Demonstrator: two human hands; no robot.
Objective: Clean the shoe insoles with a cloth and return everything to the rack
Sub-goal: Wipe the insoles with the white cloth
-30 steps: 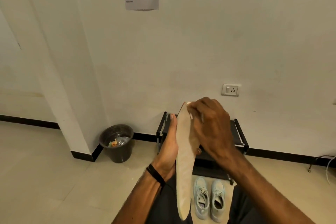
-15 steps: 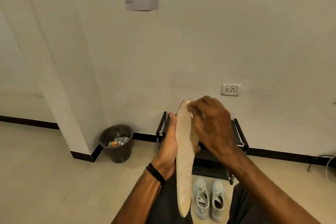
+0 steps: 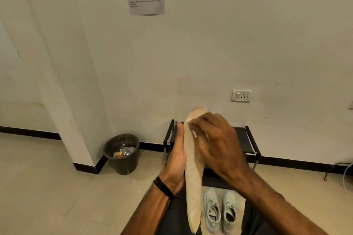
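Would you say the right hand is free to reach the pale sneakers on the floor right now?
Probably not yet: the right hand is busy rubbing the insole, which the left hand holds upright above the sneakers.

Shoes [image 3: 220, 211] before rack [image 3: 246, 143]
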